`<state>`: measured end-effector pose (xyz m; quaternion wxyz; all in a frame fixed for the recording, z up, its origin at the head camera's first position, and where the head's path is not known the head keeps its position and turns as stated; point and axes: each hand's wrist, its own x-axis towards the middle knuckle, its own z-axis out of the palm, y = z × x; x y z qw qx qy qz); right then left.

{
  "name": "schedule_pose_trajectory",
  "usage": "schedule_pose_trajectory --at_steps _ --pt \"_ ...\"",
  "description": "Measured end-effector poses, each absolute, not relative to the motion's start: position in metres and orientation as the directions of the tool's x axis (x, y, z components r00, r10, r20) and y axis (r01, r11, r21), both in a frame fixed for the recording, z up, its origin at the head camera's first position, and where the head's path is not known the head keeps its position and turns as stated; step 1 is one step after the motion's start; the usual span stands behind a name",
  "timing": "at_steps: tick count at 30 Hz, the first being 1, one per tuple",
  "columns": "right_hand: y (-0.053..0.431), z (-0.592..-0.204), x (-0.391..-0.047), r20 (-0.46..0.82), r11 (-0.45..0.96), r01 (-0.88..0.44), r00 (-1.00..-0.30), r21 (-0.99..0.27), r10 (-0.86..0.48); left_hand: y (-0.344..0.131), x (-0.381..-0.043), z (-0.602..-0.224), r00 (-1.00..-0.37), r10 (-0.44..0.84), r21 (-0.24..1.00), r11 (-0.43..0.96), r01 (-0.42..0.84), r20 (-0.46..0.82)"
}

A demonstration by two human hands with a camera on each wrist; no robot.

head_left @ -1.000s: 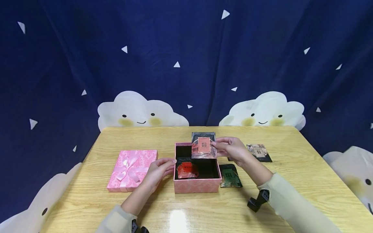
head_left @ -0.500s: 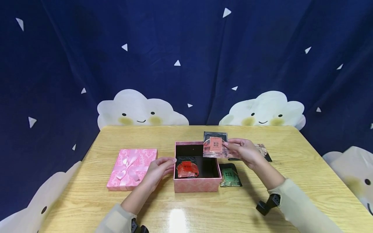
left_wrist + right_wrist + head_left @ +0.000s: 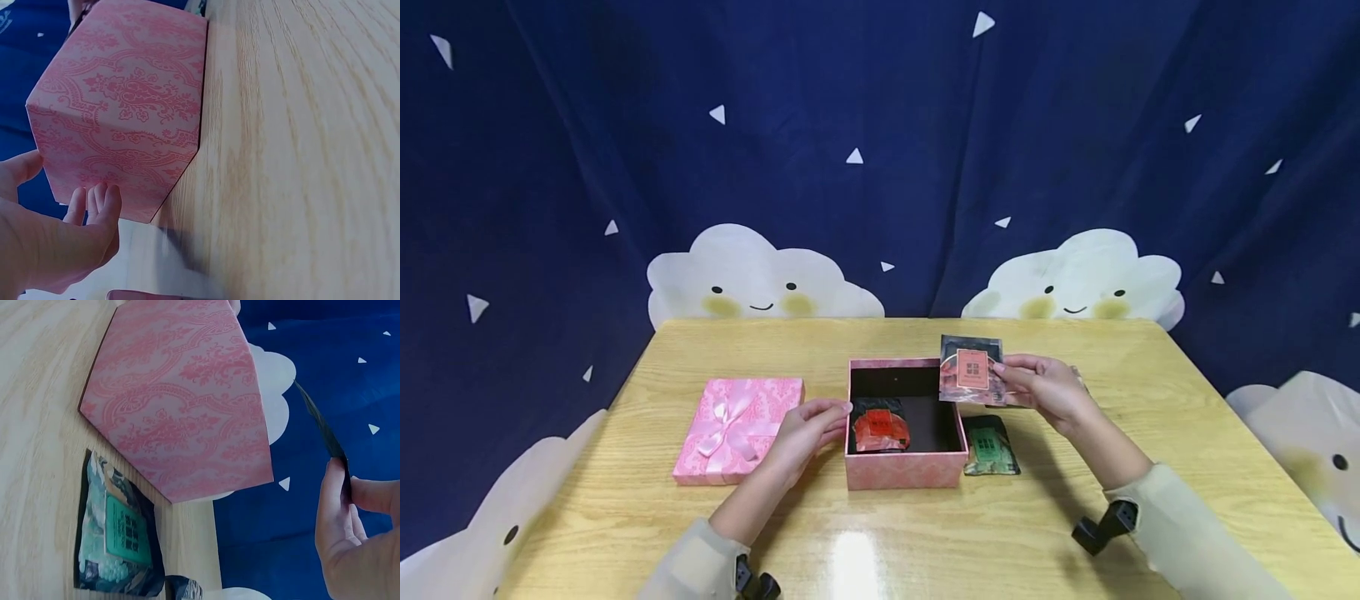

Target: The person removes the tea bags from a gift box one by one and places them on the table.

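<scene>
A lidless pink patterned gift box point(image 3: 907, 472) with a dark inside stands mid-table. My left hand point(image 3: 805, 435) holds its left wall, thumb at the rim and fingers against the outside. Lying in the box's left part is a black-and-red packet point(image 3: 882, 430). My right hand point(image 3: 1048, 390) pinches a flat dark square packet with a pink label point(image 3: 972, 369) by its right edge, raised above the box's right rim. In the right wrist view that packet point(image 3: 322, 425) shows edge-on between thumb and fingers. A green-labelled packet point(image 3: 125, 531) lies beside the box's right wall.
A pink lid with a ribbon bow point(image 3: 737, 429) lies left of the box. More flat packets lie behind the right hand, mostly hidden. A dark blue curtain point(image 3: 812, 192) hangs at the table's back edge.
My right hand has moved right with the pink-labelled packet, from over the box to above its right rim. The left hand stays at the box's left wall.
</scene>
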<state>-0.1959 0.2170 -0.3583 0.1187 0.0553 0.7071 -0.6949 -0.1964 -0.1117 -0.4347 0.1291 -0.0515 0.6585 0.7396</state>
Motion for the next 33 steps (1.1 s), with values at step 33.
schedule_pose_trajectory --at_steps 33 --pt "0.262 -0.379 -0.176 -0.305 0.105 0.305 -0.952 -0.946 0.02 -0.113 -0.198 -0.437 -0.96 0.13 0.962 -0.079 -0.26 -0.249"
